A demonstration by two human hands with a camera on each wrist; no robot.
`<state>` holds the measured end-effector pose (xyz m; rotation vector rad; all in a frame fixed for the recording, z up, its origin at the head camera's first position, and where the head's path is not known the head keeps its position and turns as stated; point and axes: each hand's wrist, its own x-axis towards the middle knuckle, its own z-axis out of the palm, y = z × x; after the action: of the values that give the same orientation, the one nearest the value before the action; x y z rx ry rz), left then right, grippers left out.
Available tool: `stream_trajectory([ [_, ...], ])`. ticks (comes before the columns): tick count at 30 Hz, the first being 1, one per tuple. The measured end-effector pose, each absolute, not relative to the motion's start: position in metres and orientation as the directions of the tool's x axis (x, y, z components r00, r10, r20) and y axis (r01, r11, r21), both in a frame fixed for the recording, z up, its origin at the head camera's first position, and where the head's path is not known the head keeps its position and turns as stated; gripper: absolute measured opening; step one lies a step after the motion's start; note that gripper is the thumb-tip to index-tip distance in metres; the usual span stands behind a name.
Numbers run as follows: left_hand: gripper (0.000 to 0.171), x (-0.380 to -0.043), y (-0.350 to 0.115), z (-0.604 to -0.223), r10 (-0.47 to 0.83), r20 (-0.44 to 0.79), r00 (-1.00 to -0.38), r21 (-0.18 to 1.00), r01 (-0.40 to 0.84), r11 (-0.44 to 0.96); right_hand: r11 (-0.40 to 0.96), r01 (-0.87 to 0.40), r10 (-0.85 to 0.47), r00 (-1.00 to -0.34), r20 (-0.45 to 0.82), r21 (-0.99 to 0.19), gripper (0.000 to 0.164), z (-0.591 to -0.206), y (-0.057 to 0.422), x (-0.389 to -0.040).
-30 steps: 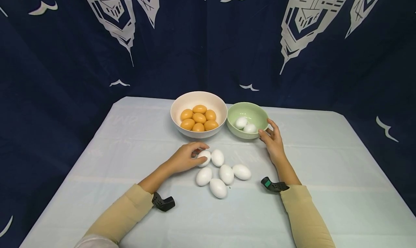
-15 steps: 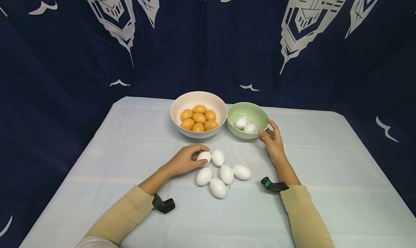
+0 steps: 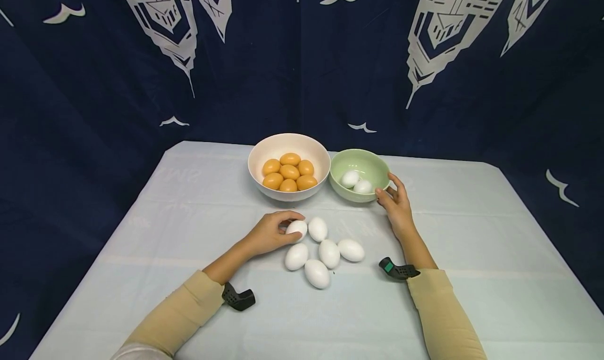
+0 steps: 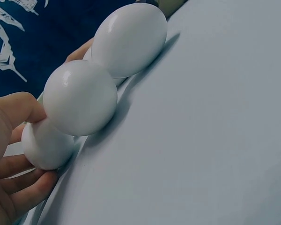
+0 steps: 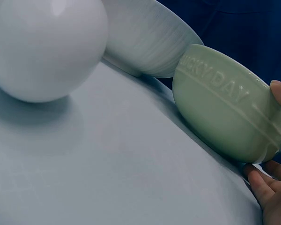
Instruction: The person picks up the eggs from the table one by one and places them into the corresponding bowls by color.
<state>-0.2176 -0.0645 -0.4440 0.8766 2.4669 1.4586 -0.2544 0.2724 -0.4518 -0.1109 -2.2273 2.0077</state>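
Note:
My left hand (image 3: 269,233) grips a white egg (image 3: 296,229) at the back left of a loose group of white eggs. In the left wrist view, thumb and fingers curl around that egg (image 4: 47,145), while another egg (image 4: 80,97) partly covers it. At the right, my right hand (image 3: 397,205) holds the side of a small green bowl (image 3: 346,158), thumb near the rim. Two white eggs (image 3: 350,178) lie inside this bowl. The right wrist view shows raised letters on the green bowl's wall (image 5: 215,98), with fingertips low against it.
A larger cream bowl (image 3: 257,166) with several orange-yellow eggs (image 3: 289,172) stands beside the green bowl, rims close together. Several more white eggs (image 3: 317,274) lie on the pale tablecloth (image 3: 292,328) in front of the bowls. A dark blue patterned curtain (image 3: 302,77) hangs behind.
My left hand has come down slightly and its fingers have drawn in around the white egg. The egg beside it has shifted slightly right. My right hand stays on the green bowl.

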Motion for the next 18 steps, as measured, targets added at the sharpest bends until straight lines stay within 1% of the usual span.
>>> stream_trajectory([
  [6, 0.037, -0.218, -0.065, -0.445, 0.515, 0.168, -0.841, 0.847, 0.390, 0.361, 0.106, -0.034, 0.153, -0.987, 0.050, -0.994, 0.066, -0.453, 0.272, -0.254],
  [12, 0.036, -0.220, -0.067, -0.439, 0.466, 0.206, -0.860, 0.860, 0.387, 0.333, 0.105, -0.034, 0.151, -0.987, 0.050, -0.994, 0.067, -0.452, 0.273, -0.255],
  [18, 0.036, -0.225, -0.066, -0.431, 0.469, 0.199, -0.861, 0.874, 0.372, 0.313, 0.105, -0.041, 0.147, -0.987, 0.056, -0.994, 0.067, -0.453, 0.273, -0.255],
])
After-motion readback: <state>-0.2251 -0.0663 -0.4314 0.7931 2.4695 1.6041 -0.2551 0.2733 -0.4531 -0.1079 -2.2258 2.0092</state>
